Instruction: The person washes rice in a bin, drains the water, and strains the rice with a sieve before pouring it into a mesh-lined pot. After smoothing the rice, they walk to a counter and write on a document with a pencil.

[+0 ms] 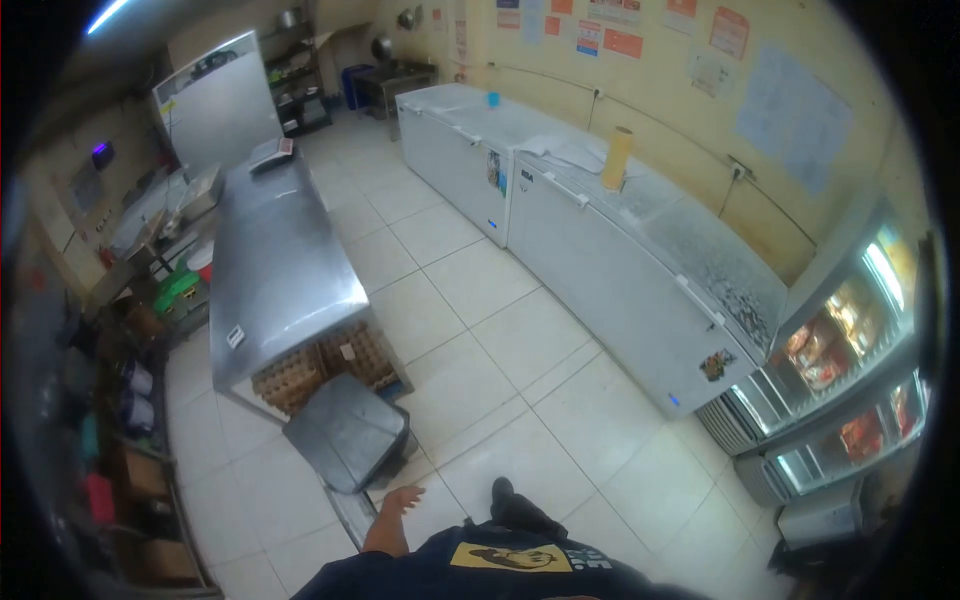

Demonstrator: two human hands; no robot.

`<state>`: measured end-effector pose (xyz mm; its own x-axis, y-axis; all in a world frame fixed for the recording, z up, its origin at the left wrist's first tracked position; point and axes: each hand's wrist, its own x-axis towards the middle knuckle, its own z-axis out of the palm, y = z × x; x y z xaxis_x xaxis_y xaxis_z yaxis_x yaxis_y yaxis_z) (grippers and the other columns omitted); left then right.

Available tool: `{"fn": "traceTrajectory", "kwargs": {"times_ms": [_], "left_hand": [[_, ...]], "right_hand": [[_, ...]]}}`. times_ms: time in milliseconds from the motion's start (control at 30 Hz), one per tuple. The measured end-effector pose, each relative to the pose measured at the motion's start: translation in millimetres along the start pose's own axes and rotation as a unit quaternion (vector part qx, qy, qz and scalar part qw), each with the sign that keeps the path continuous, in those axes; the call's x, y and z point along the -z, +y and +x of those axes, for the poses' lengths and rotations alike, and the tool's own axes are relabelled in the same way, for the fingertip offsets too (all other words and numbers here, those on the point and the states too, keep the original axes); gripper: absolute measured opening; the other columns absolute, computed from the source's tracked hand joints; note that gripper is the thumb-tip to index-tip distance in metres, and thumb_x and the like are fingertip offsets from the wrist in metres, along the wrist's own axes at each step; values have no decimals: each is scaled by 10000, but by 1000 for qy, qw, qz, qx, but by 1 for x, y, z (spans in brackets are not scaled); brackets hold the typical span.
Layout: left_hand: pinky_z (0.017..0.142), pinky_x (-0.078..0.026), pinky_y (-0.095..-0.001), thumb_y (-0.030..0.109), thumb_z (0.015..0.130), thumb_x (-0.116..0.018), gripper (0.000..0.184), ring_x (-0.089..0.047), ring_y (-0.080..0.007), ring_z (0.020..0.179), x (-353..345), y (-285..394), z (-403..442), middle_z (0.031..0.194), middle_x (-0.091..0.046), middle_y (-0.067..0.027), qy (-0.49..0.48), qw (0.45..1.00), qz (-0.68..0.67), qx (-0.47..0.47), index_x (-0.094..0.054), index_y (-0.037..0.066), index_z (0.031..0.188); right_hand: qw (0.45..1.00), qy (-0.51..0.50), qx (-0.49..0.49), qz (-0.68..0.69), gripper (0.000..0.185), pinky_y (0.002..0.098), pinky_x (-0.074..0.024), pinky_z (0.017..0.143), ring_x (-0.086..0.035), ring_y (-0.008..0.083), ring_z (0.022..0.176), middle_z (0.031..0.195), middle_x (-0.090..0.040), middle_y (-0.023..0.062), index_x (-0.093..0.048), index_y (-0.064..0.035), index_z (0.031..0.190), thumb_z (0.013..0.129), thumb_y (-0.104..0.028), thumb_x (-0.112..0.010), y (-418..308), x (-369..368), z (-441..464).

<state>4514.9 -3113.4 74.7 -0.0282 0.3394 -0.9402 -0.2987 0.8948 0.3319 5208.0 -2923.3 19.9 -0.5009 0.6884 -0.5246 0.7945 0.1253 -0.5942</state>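
My left hand hangs low at the bottom of the view, with its fingers loosely apart and nothing in them. Closest to it is a dark grey bin with a flat lid, just beyond the fingertips and apart from them. Behind the bin, brown egg trays are stacked beneath the end of a long stainless-steel table. A small white-and-black item, too small to name, lies on that steel top. My right hand does not show anywhere in the picture.
White chest freezers line the right wall, with a yellow cylinder and a blue cup on top. Lit glass-door fridges stand at far right. A scale sits at the table's far end. Tiled floor runs between.
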Motion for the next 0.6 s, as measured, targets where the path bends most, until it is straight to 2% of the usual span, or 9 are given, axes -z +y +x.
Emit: {"fn": "traceTrajectory", "kwargs": {"times_ms": [33, 100, 133, 200, 333, 400, 467, 567, 600], "left_hand": [[1017, -303, -630, 572, 878, -526, 754, -285, -373, 1368, 2, 42, -8, 1514, -287, -122, 26, 999, -29, 14, -322, 137, 1459], [1056, -234, -624, 606, 871, -521, 821, -215, -374, 1396, 41, 109, -2, 1538, -215, -135, 17, 993, 53, -101, -231, 150, 1488], [1095, -166, -619, 640, 863, -516, 893, -145, -376, 1425, 63, 142, 8, 1561, -143, -147, -1, 966, 130, -223, -140, 164, 1517], [1124, -114, -580, 706, 872, -410, 906, -109, -377, 1434, 95, 202, 43, 1567, -116, -159, 58, 947, -9, -316, -136, 130, 1515], [1127, -84, -572, 759, 863, -311, 919, -78, -361, 1442, 149, 416, -6, 1575, -75, -159, 78, 975, -151, -146, -144, 132, 1515], [1110, -86, -604, 782, 854, -266, 933, -56, -353, 1446, 212, 469, 32, 1578, -52, -160, 44, 953, -199, -224, -171, 126, 1510], [1105, -70, -624, 768, 861, -287, 913, -37, -347, 1450, 267, 505, 63, 1573, -56, -176, 50, 954, -212, -207, -194, 129, 1506], [1105, -79, -630, 729, 876, -348, 913, -70, -356, 1444, 344, 590, 110, 1567, -67, -195, 25, 937, -291, -190, -205, 73, 1493], [1088, -140, -609, 680, 884, -385, 866, -153, -354, 1399, 367, 612, 119, 1549, -121, -188, 22, 947, -272, -170, -224, 80, 1487]], "right_hand": [[996, 13, 85, -27, 523, 379, -418, 1009, -559, 217, 1175, 1245, -610, 120, -635, -151, 1199, 782, -456, -712, -11, 18, 59], [932, -32, -300, -201, 370, 366, -443, 976, -561, 214, 1143, 1180, -616, 148, -579, -35, 1230, 976, -263, -437, -95, 70, 225], [905, 94, -413, -43, 800, 435, -370, 1050, -462, 353, 1277, 1330, -531, 196, -556, -20, 1275, 716, -583, -660, -218, 131, 255], [969, 66, -238, 10, 848, 455, -349, 1062, -441, 398, 1283, 1325, -488, 298, -500, 44, 1301, 731, -566, -651, -295, 188, 375], [984, 89, -101, 115, 963, 487, -352, 1053, -369, 409, 1327, 1378, -402, 333, -390, 115, 1333, 734, -580, -680, -400, 234, 636], [980, -103, -97, 138, 988, 505, -353, 1044, -312, 401, 1358, 1415, -344, 324, -357, 122, 1343, 751, -607, -664, -566, 301, 638], [987, 30, -97, 124, 887, 481, -450, 941, -448, 375, 1261, 1326, -467, 290, -426, 11, 1344, 762, -615, -661, -564, 280, 742], [926, -18, -235, 294, 660, 457, -513, 809, -605, 295, 1067, 1123, -624, 236, -609, -33, 1159, 763, -555, -692, -629, 294, 764], [984, -59, -137, 94, 573, 444, -520, 745, -626, 271, 952, 1010, -645, 208, -641, -27, 1062, 770, -517, -692, -610, 289, 785]]}}
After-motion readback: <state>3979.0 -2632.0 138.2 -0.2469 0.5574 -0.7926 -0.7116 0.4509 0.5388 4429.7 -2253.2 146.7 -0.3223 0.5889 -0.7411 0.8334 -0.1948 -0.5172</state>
